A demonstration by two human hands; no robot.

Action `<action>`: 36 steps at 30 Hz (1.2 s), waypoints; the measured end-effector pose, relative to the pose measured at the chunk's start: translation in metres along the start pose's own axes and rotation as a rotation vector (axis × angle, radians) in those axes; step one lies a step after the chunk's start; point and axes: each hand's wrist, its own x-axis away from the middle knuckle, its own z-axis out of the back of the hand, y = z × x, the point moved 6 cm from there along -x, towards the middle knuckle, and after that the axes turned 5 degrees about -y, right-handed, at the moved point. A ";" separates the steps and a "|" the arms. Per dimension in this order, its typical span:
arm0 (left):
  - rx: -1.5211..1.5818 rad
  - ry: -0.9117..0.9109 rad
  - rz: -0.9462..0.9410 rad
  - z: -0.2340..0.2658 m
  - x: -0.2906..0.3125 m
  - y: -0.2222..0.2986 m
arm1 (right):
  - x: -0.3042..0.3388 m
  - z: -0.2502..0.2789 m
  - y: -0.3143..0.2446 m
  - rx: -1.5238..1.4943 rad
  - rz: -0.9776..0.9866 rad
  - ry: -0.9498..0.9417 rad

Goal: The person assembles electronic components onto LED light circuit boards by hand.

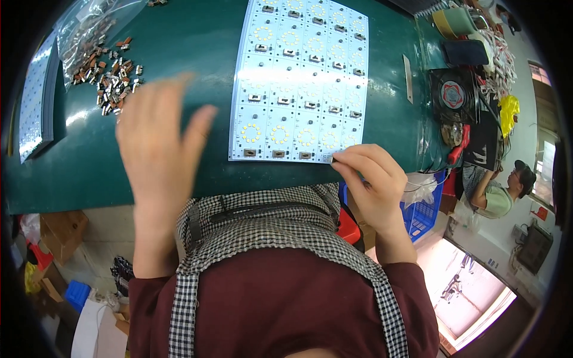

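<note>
Switch (333, 159) was pinched in right hand (376, 186) at board's (301, 76) near edge; left hand (156, 134) hovered spread above worktop (89, 179).

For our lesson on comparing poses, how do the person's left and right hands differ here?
The left hand is blurred, while the right hand looks sharper. The left hand's thumb stands apart from its fingers; the right hand pinches a small part. The left hand is near the loose switches; the right hand is at the light panel's lower right corner. Both are bare.
</note>
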 end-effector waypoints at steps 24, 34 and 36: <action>0.080 0.016 0.104 0.000 -0.005 -0.036 | -0.009 -0.003 -0.005 0.136 0.064 -0.088; 0.688 -0.222 -0.230 -0.020 0.001 0.029 | -0.012 0.000 -0.008 0.145 0.067 -0.102; 0.740 -0.212 -0.245 -0.019 0.005 0.042 | -0.011 0.002 -0.013 0.141 0.023 -0.083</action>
